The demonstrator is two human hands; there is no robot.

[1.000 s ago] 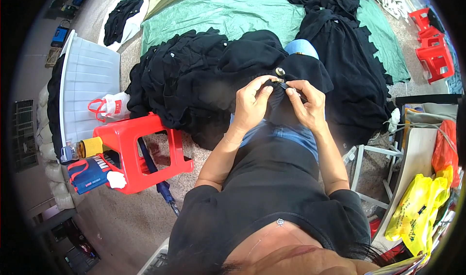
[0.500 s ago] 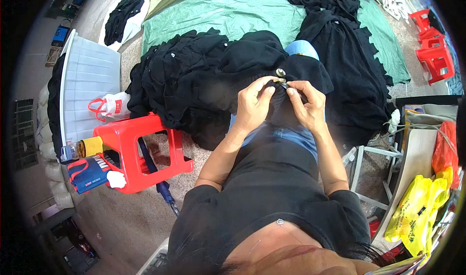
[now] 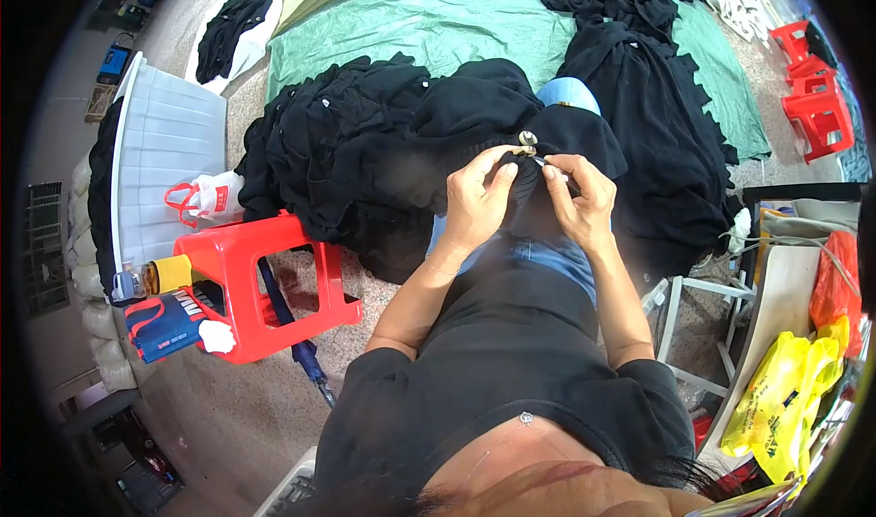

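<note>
Over my lap lies a black knit garment [image 3: 520, 184] with a ribbed edge. My left hand [image 3: 476, 198] is closed on that edge, thumb and forefinger pinching it near a shiny gold-toned button [image 3: 527, 139]. A second small gold-toned piece shows right at the fingertips. On the other side of the edge, my right hand [image 3: 582, 193] pinches a slim tool with a pale metal tip [image 3: 540, 160] that points at the button area. Its fingers cover most of the tool, so I cannot make out its kind.
Black garments [image 3: 356, 134] are heaped ahead on a green sheet [image 3: 429, 29]. At left stand a red stool [image 3: 265, 243] with a blue bag [image 3: 169, 325] and a pale plastic bin [image 3: 173, 143]. A metal-framed stand [image 3: 675, 325] and yellow bag [image 3: 776, 407] are at right.
My right hand has shifted very slightly to the right, and its fingers have turned a little. The left hand keeps its pinch on the knit edge.
</note>
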